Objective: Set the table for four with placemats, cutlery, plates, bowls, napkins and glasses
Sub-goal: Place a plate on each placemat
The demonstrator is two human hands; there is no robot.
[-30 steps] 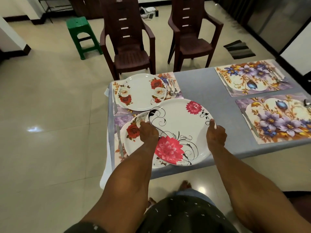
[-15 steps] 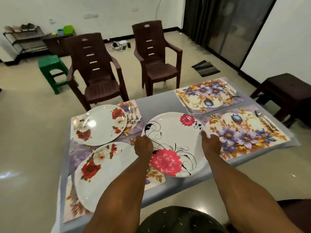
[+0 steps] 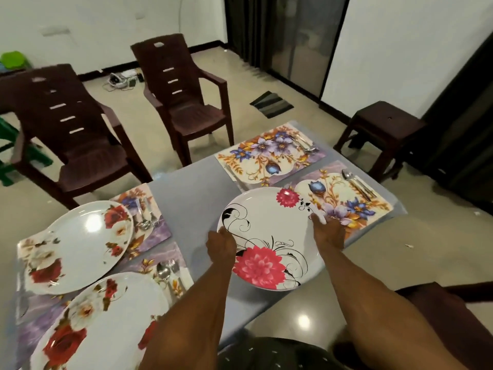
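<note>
I hold a white plate with pink flowers and black swirls [image 3: 266, 231] above the grey table [image 3: 192, 198]. My left hand [image 3: 221, 246] grips its left rim and my right hand [image 3: 328, 231] grips its right rim. The plate's far edge overlaps the near right floral placemat [image 3: 354, 198], which bears cutlery [image 3: 357, 184] at its right side. A second bare placemat [image 3: 269, 153] lies behind it. On the left, two rose-patterned plates [image 3: 77, 247] [image 3: 106, 319] rest on their placemats with spoons and forks [image 3: 146, 220] beside them.
Two dark brown plastic chairs [image 3: 72, 134] [image 3: 186, 102] stand beyond the table's far side. A brown stool [image 3: 384, 134] stands off the right end. A green stool [image 3: 8, 156] is at far left. A striped floor mat [image 3: 270, 104] lies near the dark doors.
I have carried the pink-flower plate to the right, away from the near left rose plate, until its far edge reaches over the near right placemat. My view has swung right.
</note>
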